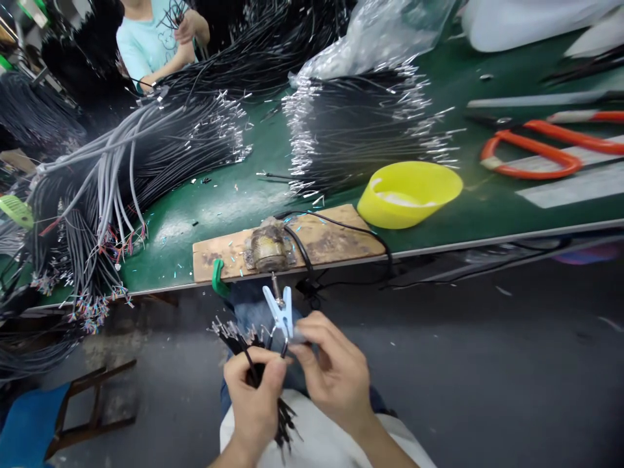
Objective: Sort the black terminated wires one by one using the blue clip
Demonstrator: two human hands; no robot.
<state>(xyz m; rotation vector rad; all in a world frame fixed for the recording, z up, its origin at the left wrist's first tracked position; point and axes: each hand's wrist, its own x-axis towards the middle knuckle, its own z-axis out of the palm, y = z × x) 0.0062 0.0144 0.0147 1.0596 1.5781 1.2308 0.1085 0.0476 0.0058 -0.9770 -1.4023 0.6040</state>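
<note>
In the left hand (256, 390), slender black cables (285, 422) bristle.

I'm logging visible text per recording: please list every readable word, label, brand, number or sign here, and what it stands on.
None can be read.
Light-blue T-shirt: cartoon-like print; any lettering is too small and blurred to read.
Light-blue clothespin, motor-like unit, orange-handled scissors: no legible markings.
</note>
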